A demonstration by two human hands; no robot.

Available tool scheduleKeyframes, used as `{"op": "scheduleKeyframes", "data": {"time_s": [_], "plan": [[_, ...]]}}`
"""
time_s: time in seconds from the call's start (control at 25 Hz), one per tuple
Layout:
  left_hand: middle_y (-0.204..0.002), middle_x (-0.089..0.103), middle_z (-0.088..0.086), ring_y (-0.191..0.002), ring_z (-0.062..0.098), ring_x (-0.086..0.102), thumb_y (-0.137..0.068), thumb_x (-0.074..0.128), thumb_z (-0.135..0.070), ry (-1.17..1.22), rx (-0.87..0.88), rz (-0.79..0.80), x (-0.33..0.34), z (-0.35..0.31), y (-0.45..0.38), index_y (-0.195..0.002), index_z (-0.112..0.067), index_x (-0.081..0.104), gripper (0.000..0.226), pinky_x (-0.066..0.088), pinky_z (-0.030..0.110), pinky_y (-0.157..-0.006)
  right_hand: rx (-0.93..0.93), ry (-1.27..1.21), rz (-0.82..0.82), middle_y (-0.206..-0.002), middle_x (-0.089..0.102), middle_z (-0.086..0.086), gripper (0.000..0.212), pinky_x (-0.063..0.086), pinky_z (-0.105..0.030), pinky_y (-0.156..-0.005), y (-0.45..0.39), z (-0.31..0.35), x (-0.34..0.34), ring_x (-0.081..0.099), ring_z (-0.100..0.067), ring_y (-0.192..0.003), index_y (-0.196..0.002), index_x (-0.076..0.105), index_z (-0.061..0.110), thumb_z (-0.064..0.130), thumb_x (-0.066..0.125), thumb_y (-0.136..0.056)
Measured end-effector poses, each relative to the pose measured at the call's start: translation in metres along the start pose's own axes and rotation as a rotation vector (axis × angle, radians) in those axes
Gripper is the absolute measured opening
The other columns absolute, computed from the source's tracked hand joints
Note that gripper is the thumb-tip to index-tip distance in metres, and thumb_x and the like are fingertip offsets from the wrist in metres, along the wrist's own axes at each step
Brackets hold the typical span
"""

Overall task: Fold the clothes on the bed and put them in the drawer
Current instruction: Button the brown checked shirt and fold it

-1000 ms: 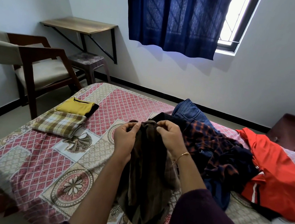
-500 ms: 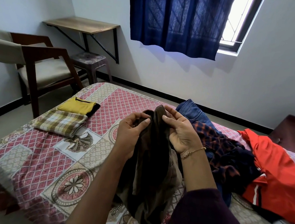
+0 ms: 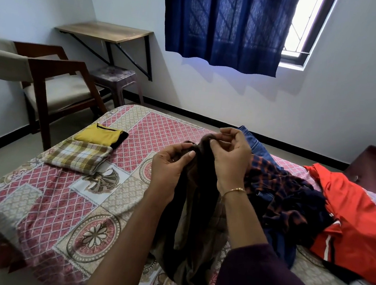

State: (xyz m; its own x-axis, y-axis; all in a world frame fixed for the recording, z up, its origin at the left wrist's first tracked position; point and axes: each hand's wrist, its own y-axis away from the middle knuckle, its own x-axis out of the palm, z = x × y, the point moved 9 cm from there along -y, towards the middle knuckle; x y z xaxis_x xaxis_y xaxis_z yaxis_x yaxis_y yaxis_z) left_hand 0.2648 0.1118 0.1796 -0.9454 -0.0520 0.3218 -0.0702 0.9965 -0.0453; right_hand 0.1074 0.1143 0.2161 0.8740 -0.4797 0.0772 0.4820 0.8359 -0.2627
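Bed [image 3: 61, 200], covered with a pink, beige and white patchwork-print sheet; occupies the near and middle scene.

Dark brown striped garment [image 3: 192, 225], soft cloth, hanging bunched above the near middle of the bed. Left hand [image 3: 170, 171] pinches its upper edge between thumb and curled fingers. Right hand [image 3: 231, 158], just beside the left and slightly farther, pinches the same edge at its top; a thin gold bracelet [image 3: 234, 190] circles that wrist.

Folded yellow garment with black trim [image 3: 99, 135], lying flat on the left far part of the bed. Folded cream, brown and yellow checked cloth [image 3: 80, 156], touching its near side.

Unfolded heap on the right of the bed: blue denim jeans [image 3: 256, 147] at the far end, a navy and orange checked shirt [image 3: 284, 196] in the middle, a bright red-orange garment with a white stripe [image 3: 357, 224] at the far right.

Wooden armchair with cream cushion [image 3: 54, 83], far left on the floor.
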Motion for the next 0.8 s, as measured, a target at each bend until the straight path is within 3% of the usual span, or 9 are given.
{"op": "scheduleKeyframes", "data": {"time_s": [0.16,0.32,0.4,0.48,0.6,0.8], "plan": [[-0.095,0.069,0.016,-0.093,0.029,0.067,-0.086,0.058,0.006,0.045,-0.037,-0.035,-0.005,0.009,0.0,-0.093,-0.004,0.066,0.015,0.055,0.037,-0.087,-0.056,0.094,0.196,-0.08,0.067,0.003,0.032,0.053,-0.017,-0.075,0.012,-0.002,0.026,0.067,-0.01,-0.078,-0.078,0.057,0.024,-0.005,0.07,-0.075],[-0.095,0.068,0.017,-0.094,0.03,0.067,-0.088,0.057,0.004,0.025,-0.048,-0.05,-0.011,0.013,-0.003,-0.09,-0.007,0.066,0.014,0.055,0.037,-0.085,-0.009,0.153,0.335,-0.083,0.068,0.001,0.029,0.053,-0.016,-0.073,0.01,-0.01,0.034,0.066,-0.008,-0.078,-0.078,0.059,0.024,-0.001,0.073,-0.075],[-0.09,0.069,0.014,-0.088,0.025,0.068,-0.089,0.056,0.004,-0.05,-0.056,-0.03,-0.013,0.015,-0.004,-0.086,-0.007,0.066,0.016,0.057,0.03,-0.077,0.044,0.193,0.333,-0.081,0.066,0.0,0.026,0.053,-0.019,-0.071,0.006,-0.018,0.029,0.063,-0.01,-0.076,-0.077,0.059,0.022,-0.003,0.068,-0.077],[-0.082,0.067,0.008,-0.078,0.018,0.066,-0.09,0.051,0.006,-0.078,-0.086,-0.027,-0.017,0.017,-0.006,-0.081,-0.008,0.063,0.021,0.055,0.023,-0.068,0.208,0.058,0.263,-0.078,0.062,-0.005,0.026,0.05,-0.024,-0.067,-0.001,-0.034,0.01,0.058,-0.014,-0.072,-0.077,0.058,0.017,-0.009,0.057,-0.081],[-0.071,0.064,0.0,-0.071,0.013,0.062,-0.092,0.042,0.005,0.009,-0.136,-0.076,-0.028,0.022,-0.008,-0.075,-0.01,0.057,0.028,0.052,0.023,-0.071,0.392,-0.213,0.215,-0.076,0.061,-0.007,0.027,0.052,-0.021,-0.065,-0.004,-0.054,-0.013,0.058,-0.014,-0.069,-0.083,0.056,0.011,-0.014,0.047,-0.085],[-0.066,0.063,-0.002,-0.069,0.011,0.061,-0.094,0.036,0.002,0.056,-0.197,-0.06,-0.019,0.036,0.001,-0.073,-0.012,0.054,0.031,0.051,0.024,-0.073,0.432,-0.253,0.201,-0.077,0.06,-0.005,0.026,0.053,-0.015,-0.06,0.007,-0.063,-0.021,0.06,-0.01,-0.068,-0.086,0.056,0.011,-0.014,0.047,-0.087]]}}
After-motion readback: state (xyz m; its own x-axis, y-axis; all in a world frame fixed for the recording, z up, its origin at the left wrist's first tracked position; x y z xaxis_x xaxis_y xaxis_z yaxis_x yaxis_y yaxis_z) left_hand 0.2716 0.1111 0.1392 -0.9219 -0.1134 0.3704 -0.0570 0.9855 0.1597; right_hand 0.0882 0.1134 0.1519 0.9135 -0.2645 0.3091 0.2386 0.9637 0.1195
